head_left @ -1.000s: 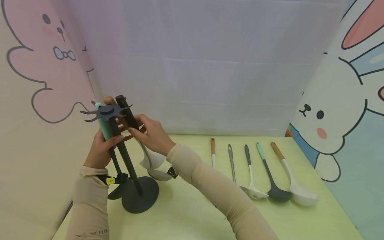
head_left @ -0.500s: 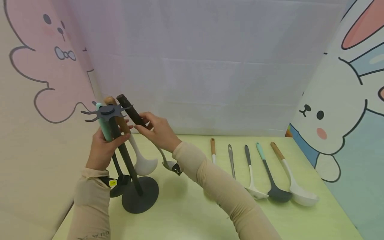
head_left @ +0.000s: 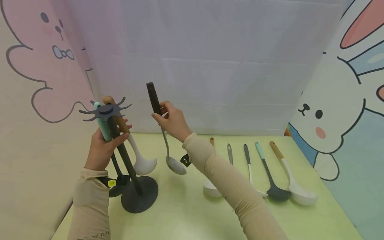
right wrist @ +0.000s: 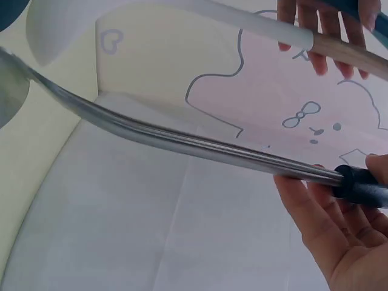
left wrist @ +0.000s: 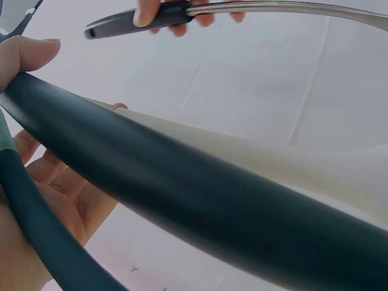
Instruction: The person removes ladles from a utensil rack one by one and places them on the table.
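Observation:
My right hand pinches the dark handle of a metal ladle, held upright in the air to the right of the stand, its bowl above the table. The left hand grips the black pole of the utensil stand, thumb across the front and fingers behind. A white ladle with a wooden handle hangs on the stand beside those fingers. A black utensil with a mint handle hangs by the left palm; its lower end is partly hidden behind the wrist strap and base.
Several ladles lie in a row on the green table at the right, among them a black one with a mint handle and a white one with a wooden handle. My right sleeve hides some. A white cloth wall stands behind.
The metal ladle has come away from the stand, moving right and up in my right hand and turning more upright. My left hand keeps its grip on the pole.

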Tool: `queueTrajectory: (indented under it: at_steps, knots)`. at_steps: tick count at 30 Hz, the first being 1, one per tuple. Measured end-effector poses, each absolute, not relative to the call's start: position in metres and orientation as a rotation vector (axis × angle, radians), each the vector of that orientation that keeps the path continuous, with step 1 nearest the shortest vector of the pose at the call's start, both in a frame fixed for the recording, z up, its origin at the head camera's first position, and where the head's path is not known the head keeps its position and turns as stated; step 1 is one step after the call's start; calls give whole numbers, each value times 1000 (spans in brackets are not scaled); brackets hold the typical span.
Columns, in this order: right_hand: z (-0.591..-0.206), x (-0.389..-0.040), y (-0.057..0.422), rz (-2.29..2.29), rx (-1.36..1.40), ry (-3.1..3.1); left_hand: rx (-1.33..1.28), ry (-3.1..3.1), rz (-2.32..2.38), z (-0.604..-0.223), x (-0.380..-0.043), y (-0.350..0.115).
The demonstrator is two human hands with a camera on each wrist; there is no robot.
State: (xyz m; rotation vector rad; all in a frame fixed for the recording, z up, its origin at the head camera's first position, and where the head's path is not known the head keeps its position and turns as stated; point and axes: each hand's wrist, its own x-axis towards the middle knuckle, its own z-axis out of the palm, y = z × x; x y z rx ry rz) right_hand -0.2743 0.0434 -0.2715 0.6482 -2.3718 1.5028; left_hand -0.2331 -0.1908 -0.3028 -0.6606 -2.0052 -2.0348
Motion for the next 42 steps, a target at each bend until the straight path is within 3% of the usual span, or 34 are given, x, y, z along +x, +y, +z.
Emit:
queueTrajectory:
  at_steps: [15, 32, 42]
  knots:
    - [-299, -304, 87, 1484, 261, -2560, -642, -1985, -2035, -303, -232, -194]
    - [-365, -326, 101, 1435, -58, -2691, -631, -1966, -2063, -306, -229, -196]
    - [-381, -329, 107, 1375, -176, -2718, -667, -1954, -2082, -304, -230, -194]
